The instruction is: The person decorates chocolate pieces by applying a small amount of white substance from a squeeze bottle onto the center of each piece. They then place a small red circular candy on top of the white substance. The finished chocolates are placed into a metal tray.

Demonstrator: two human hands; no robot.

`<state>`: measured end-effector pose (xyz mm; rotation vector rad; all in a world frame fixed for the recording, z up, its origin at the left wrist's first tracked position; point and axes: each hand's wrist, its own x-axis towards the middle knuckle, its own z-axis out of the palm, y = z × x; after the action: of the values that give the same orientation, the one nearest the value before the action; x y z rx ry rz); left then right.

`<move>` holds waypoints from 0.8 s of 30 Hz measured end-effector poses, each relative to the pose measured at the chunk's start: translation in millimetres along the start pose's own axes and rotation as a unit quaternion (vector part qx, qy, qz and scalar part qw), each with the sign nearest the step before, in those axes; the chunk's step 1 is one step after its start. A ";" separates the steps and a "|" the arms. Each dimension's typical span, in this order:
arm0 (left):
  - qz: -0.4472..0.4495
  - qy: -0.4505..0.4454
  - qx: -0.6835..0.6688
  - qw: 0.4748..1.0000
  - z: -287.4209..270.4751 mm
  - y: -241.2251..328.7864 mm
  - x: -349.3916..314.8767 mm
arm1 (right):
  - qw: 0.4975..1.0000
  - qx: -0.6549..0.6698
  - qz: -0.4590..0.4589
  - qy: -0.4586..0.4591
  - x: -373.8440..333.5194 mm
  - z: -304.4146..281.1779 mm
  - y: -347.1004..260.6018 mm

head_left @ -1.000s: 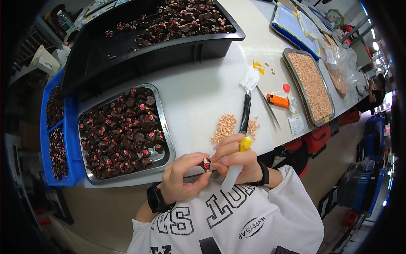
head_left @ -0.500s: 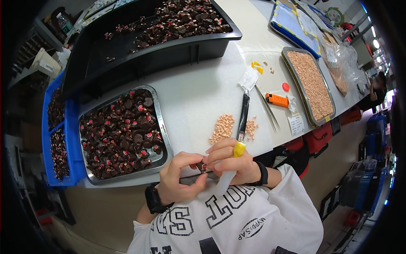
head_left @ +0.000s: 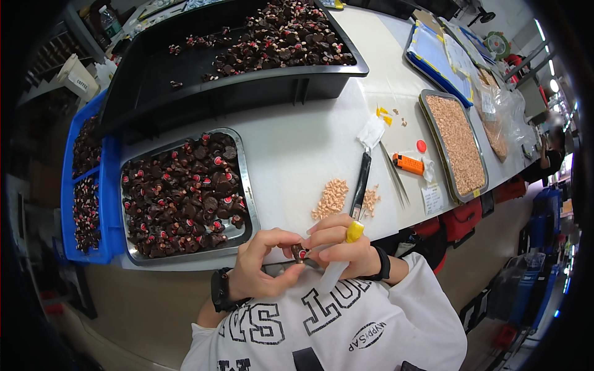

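Observation:
Between the thumb and fingers of my left hand [head_left: 263,263] is a small dark brown piece [head_left: 299,252] with a round red-and-white mark. My right hand [head_left: 349,252] is right beside it, its fingertips close to the piece. It grips a translucent white tube [head_left: 333,276] with a yellow end [head_left: 354,231] sticking up between the fingers. Whether the right fingertips touch the piece is hard to see. Just beyond the hands lie a small heap of pale pinkish-tan bits [head_left: 331,198] and a black-handled tool [head_left: 361,185], with a few more bits on its other side.
To the left stands a metal tray [head_left: 250,204] of similar dark pieces, beside a blue divided bin [head_left: 111,216]. A large black tub [head_left: 235,93] is behind. Rightward are tweezers [head_left: 396,176], an orange lighter [head_left: 408,164], a red cap [head_left: 421,146] and a tray of tan bits [head_left: 458,145].
The small dark piece has turned a little, so more of its red-and-white mark shows. Both hands keep their holds. The whole view has shifted slightly.

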<state>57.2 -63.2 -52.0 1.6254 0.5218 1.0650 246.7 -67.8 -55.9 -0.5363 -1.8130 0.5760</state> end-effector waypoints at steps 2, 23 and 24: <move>0.011 0.012 -0.004 1.000 0.7 -1.6 -1.1 | 1.000 0.013 -0.003 0.010 -1.7 2.7 1.2; -0.053 -0.037 -0.128 0.990 -5.8 -1.0 -2.7 | 0.996 -0.032 -0.026 -0.076 4.1 -6.4 -3.4; -0.049 -0.035 -0.124 0.990 -5.7 -0.9 -2.2 | 0.997 -0.025 -0.021 -0.066 4.2 -5.8 -3.8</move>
<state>51.4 -61.6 -53.5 1.3998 0.4013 0.9551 250.8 -67.5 -48.9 -0.5018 -1.9631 0.5492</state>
